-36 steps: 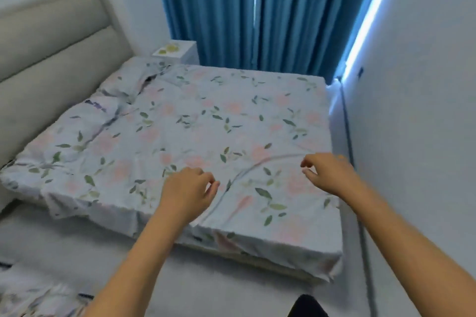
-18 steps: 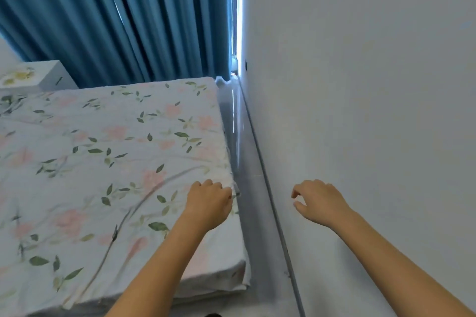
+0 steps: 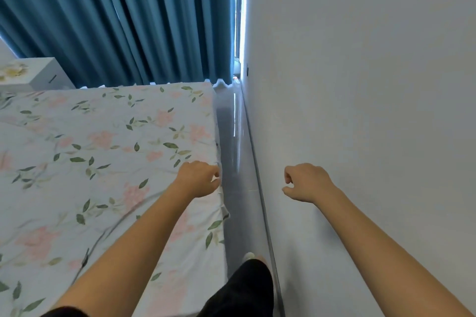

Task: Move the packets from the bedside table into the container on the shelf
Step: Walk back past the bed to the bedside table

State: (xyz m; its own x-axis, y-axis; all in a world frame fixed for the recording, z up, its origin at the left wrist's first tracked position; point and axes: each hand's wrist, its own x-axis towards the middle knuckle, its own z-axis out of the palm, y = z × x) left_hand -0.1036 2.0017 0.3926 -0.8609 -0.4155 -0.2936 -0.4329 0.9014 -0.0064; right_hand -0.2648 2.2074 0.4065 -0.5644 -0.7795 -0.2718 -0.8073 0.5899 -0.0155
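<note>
Although the packets (image 3: 11, 71) at the far left edge of the frame are too blurred to judge, we expect light, crinkly items; pinch them by an edge. They lie on the tabletop (image 3: 38, 77). Left hand (image 3: 198, 179) and right hand (image 3: 306, 183) hang loosely curled, empty.

I see the bed (image 3: 103, 162) filling the left, its right edge along a narrow strip of floor (image 3: 231, 149), and the wall (image 3: 360, 85) right of that strip. Curtains (image 3: 116, 20) hang behind the bed's far edge. The bedside table (image 3: 38, 76) stands at the far left corner, with packets (image 3: 11, 71) on its top.
</note>
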